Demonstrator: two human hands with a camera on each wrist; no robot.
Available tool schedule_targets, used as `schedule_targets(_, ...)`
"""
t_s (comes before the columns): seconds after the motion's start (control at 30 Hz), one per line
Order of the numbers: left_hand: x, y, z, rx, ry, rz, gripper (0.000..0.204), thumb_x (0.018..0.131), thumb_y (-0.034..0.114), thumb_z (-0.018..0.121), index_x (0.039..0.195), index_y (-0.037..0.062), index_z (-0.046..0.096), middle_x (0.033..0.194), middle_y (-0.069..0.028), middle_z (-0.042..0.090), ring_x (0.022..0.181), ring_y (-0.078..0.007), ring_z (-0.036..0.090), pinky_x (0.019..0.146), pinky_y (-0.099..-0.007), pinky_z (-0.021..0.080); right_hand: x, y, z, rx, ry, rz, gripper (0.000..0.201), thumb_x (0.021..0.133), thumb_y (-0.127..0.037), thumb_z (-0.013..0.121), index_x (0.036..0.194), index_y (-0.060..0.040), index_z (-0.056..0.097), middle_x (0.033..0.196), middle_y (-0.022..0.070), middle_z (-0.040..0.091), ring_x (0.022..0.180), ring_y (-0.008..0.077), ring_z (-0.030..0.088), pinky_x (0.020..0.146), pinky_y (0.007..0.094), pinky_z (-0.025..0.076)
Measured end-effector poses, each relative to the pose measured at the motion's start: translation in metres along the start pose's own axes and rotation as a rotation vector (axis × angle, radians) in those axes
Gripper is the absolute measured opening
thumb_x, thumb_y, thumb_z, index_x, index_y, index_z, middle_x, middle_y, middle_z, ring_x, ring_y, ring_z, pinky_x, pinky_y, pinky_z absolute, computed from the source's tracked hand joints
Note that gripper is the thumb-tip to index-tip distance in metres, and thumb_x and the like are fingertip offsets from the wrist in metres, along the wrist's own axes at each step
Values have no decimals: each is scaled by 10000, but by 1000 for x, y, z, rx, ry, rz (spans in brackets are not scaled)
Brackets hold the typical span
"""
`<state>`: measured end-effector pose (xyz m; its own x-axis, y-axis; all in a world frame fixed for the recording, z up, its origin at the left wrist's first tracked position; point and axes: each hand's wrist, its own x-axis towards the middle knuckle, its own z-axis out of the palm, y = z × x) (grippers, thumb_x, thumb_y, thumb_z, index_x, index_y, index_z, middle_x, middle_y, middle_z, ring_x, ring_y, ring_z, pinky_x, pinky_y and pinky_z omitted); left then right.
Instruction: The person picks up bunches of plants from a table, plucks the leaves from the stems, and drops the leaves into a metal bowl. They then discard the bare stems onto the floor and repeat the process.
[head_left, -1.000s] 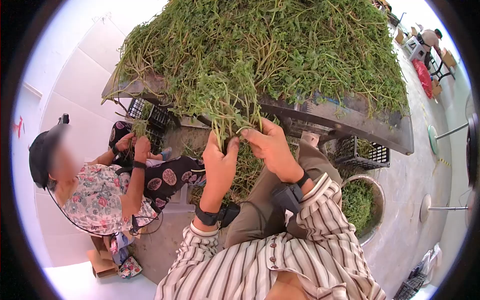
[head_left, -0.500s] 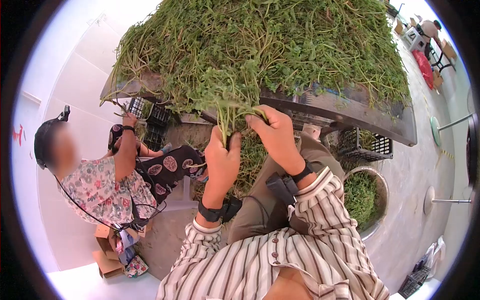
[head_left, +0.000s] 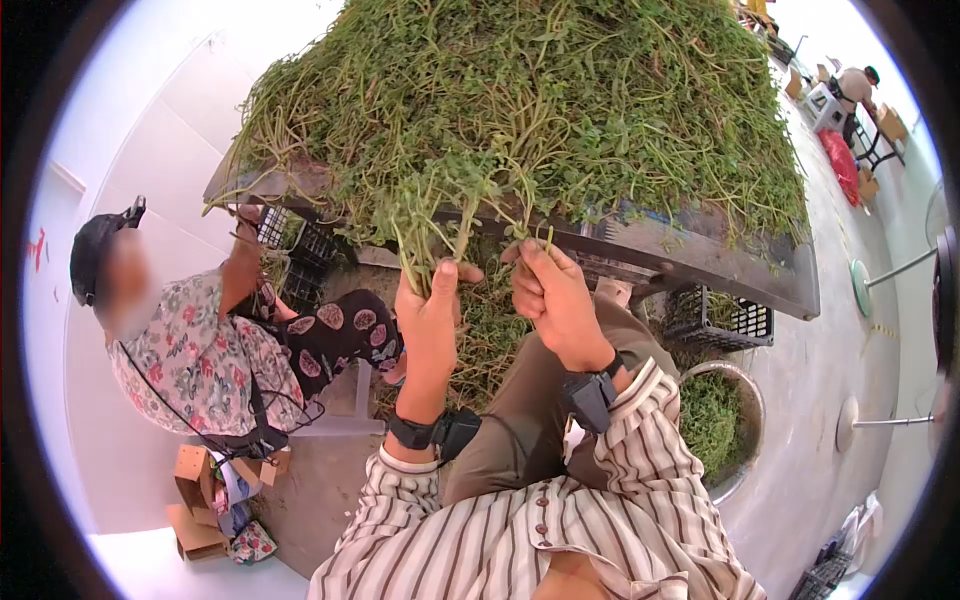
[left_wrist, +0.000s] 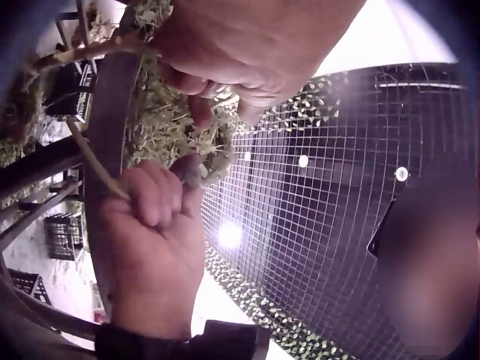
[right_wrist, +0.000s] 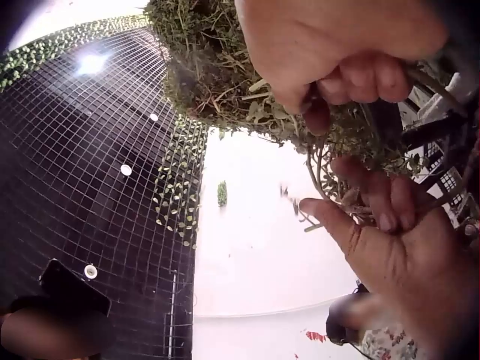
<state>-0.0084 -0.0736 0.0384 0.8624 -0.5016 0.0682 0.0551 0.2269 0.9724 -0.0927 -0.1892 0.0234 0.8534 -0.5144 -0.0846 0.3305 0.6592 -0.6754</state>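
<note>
In the head view my left hand [head_left: 430, 325] grips a small bunch of green leafy stems [head_left: 415, 225], thumb against their lower ends. Beside it, my right hand [head_left: 562, 312] pinches a thin sprig [head_left: 518, 228] between thumb and fingers. The hands are apart, in front of the table's edge [head_left: 690, 245] and its heap of tangled greens [head_left: 570, 120]. A pale stem [left_wrist: 97, 161] sticks out by the right hand [left_wrist: 154, 247] in the left wrist view. Stems lie across the fingers of my left hand [right_wrist: 412, 251] in the right wrist view.
Black crates [head_left: 735, 318] stand under the table, and a round tub of greens [head_left: 755, 405] is at my right. More plants [head_left: 490, 345] lie on the floor below my hands. Another person [head_left: 210, 340] sits at the left, near cardboard boxes [head_left: 195, 530].
My hands have moved apart, and the right fingers have curled in more around a separate sprig. The bunch stays in my left hand. The seated person's arm has moved.
</note>
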Motion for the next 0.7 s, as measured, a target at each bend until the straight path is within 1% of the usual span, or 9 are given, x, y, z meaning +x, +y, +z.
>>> schedule_targets(0.17, 7, 9, 7, -92, 25, 0, 285, 791, 218, 682, 930, 33, 515, 742, -35, 598, 414, -9, 326, 360, -174, 231, -3, 4, 0, 8, 4, 58, 245, 905, -247, 521, 840, -20, 588, 551, -81, 333, 438, 20, 292, 399, 181, 244)
schedule_targets(0.27, 6, 3, 12, -95, -16, -132, 178, 778, 94, 672, 880, 35, 539, 668, 15, 537, 432, -17, 358, 361, -165, 244, -5, 8, 5, -146, -40, 55, 258, 907, -264, 519, 825, -29, 584, 547, -86, 329, 442, 14, 296, 402, 183, 242)
schedule_targets(0.4, 11, -3, 5, -247, -129, -135, 190, 769, 76, 678, 880, 30, 531, 677, -1, 531, 461, -34, 393, 363, -171, 265, -6, 17, 5, -360, -24, 54, 263, 902, -270, 526, 783, -41, 580, 557, -80, 374, 463, 11, 301, 407, 205, 232)
schedule_targets(0.47, 11, -5, 1, -234, -108, -161, 196, 765, 75, 683, 881, 32, 530, 673, -1, 530, 464, -35, 397, 366, -173, 267, -4, 14, 2, -423, -38, 83, 263, 900, -265, 529, 774, -39, 579, 565, -77, 394, 471, 12, 305, 408, 214, 230)
schedule_targets(0.53, 10, -4, 0, -222, -87, -182, 203, 761, 74, 687, 882, 33, 529, 669, -1, 528, 467, -37, 401, 369, -175, 269, -5, 4, 6, -630, -56, 43, 234, 883, -230, 554, 772, -25, 582, 609, -64, 428, 527, 17, 336, 442, 220, 273)
schedule_targets(0.57, 10, -5, -1, -204, -83, -159, 208, 759, 71, 687, 888, 32, 529, 680, -5, 540, 468, -37, 403, 372, -175, 272, -4, 5, 5, -625, -53, 46, 234, 883, -230, 554, 772, -25, 582, 609, -64, 428, 527, 17, 336, 442, 220, 273)
schedule_targets(0.63, 11, 0, -1, -183, -81, -142, 212, 758, 67, 686, 895, 31, 528, 691, -9, 551, 468, -36, 405, 375, -176, 275, 0, 4, 10, -525, 31, -154, 185, 862, -185, 578, 803, -10, 585, 671, -52, 474, 610, 18, 385, 512, 207, 326)
schedule_targets(0.67, 11, 6, 1, -93, -84, -145, 210, 761, 56, 676, 906, 29, 527, 712, -12, 563, 479, -36, 416, 388, -175, 291, 0, -1, 11, -434, 48, -94, 146, 847, -152, 590, 856, -7, 585, 732, -41, 516, 677, 20, 410, 576, 196, 349)
schedule_targets(0.7, 11, 9, 2, -3, -89, -149, 209, 764, 45, 667, 918, 27, 527, 733, -15, 575, 491, -36, 427, 402, -174, 306, 0, -2, 11, -431, 54, -94, 146, 847, -152, 590, 856, -7, 585, 732, -41, 516, 677, 20, 410, 576, 196, 349)
